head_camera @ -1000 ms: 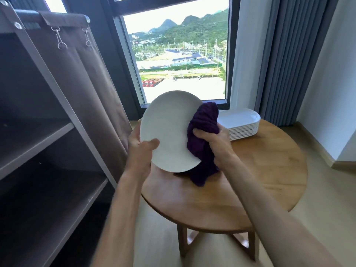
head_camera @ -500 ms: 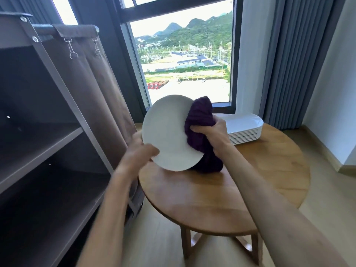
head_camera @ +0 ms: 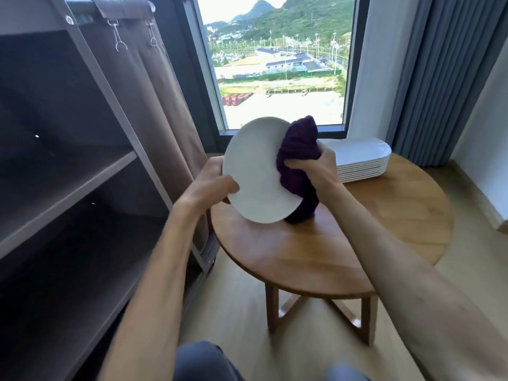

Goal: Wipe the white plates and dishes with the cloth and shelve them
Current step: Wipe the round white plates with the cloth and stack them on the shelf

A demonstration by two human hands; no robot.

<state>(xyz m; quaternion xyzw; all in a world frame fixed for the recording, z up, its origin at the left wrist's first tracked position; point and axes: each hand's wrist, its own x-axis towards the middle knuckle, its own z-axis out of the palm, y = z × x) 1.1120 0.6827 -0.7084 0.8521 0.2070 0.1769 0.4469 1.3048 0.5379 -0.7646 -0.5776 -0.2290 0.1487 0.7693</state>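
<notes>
Nearest the viewer, two bare forearms reach forward over the round wooden tabletop (head_camera: pixel 316 254). The left hand (head_camera: pixel 209 185) grips the round white plate (head_camera: pixel 255 171) at its lower left edge, about eight o'clock on the rim, thumb curled over the near face and the other fingers hidden behind it. The plate is held tilted up on edge, its face turned toward the viewer, with its lowest point hanging above the tabletop; whether it touches the wood cannot be told. The right hand (head_camera: pixel 316 169) is clenched around a bunched dark purple cloth (head_camera: pixel 298 149) and presses it against the plate's right edge, at about three o'clock, so the cloth wraps past the rim and hangs down behind. Farther back, at one o'clock from the plate, a stack of white rectangular dishes (head_camera: pixel 360 160) sits on the tabletop, apart from both hands. The open shelf unit (head_camera: pixel 68 188) stands at nine o'clock, on the side of the plate-holding left hand, so that hand looks better placed to shelve the plate once it is wiped.
</notes>
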